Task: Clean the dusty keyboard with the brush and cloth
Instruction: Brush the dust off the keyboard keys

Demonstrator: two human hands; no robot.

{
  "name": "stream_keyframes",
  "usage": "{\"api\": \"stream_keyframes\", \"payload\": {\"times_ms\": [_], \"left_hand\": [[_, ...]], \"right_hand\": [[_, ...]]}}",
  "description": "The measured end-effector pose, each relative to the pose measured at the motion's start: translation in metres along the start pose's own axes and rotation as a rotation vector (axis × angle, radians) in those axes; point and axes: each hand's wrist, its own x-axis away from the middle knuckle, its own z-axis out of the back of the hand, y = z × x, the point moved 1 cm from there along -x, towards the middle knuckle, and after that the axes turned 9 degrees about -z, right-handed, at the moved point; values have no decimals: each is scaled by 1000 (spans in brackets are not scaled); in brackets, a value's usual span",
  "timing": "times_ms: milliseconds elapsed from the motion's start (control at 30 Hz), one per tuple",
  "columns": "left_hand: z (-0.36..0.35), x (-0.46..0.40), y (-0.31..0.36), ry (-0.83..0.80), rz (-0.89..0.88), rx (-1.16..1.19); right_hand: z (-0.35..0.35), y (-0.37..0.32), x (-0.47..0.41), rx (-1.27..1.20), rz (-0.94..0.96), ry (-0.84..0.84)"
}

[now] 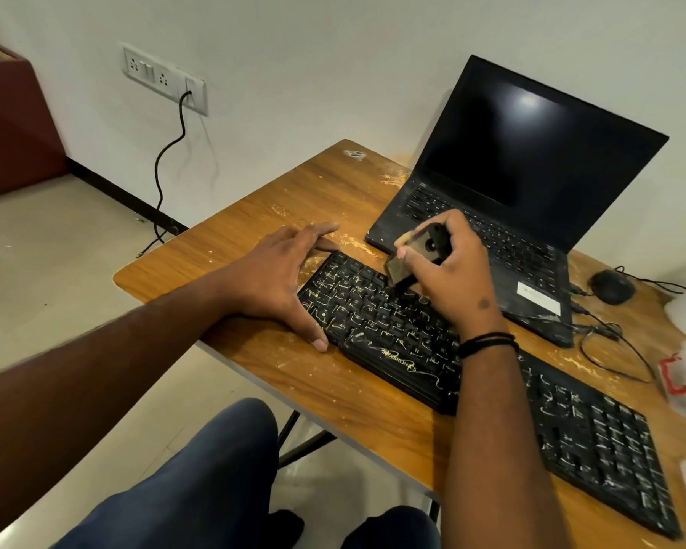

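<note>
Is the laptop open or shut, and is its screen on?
Open: the laptop has its lid raised behind its keys. The screen is dark, apparently off.

An open black laptop with a dark screen stands at the wooden worktop's far edge; a black mouse lies at its right edge, cables near it.

Even, soft indoor light; a pale glare spot sits on the laptop screen; wide-angle bending and blur soften the edges.
</note>
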Motion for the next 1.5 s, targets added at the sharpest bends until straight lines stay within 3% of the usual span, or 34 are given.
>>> {"api": "stream_keyframes", "payload": {"times_ms": [100,300,433,633,833,1100,1400,1500], "left_hand": [[0,1,1,-6,2,-2],[0,-1,1,-5,-6,8],[0,0,1,-5,-6,13],[-3,-2,-5,-13,11,2],[-2,-1,-6,-6,12,-8],[-1,0,-2,-1,-3,-1],[-1,0,-5,-2,-13,2],[-2,-1,-4,-8,-10,-11]], "right_hand": [[5,3,1,-96,-6,-118],[-2,-3,1,22,8,43],[0,-1,3,-99,5,-108],[-9,-3,1,3,13,33],[-9,-2,1,-154,15,-165],[-13,-3,0,38,49,114],[-30,-25,7,-360,5,129],[-44,-29,10,-346,28,108]]}}
